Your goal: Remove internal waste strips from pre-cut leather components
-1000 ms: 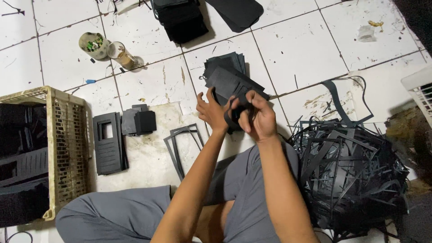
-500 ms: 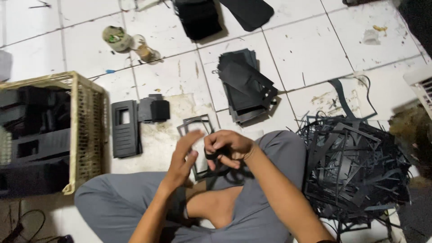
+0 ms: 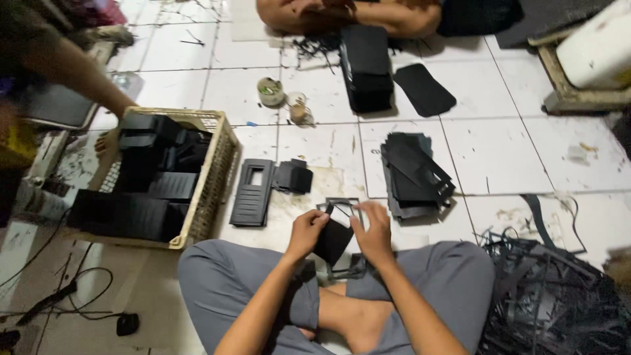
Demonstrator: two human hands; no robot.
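Basket (image 3: 223,171) holds black panels (image 3: 148,164); both hands grip black piece (image 3: 333,240).

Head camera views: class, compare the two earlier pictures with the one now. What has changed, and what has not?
Both hands came down from chest height to just above the lap. The left hand and right hand still hold a black flat piece between them. The view has swung up, taking in more floor. The woven basket, black panel and stack of black sheets stayed put.

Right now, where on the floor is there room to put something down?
Bare white tiles lie right of the stack of black sheets, and between the basket and the tape rolls. It is crowded at the scrap pile.
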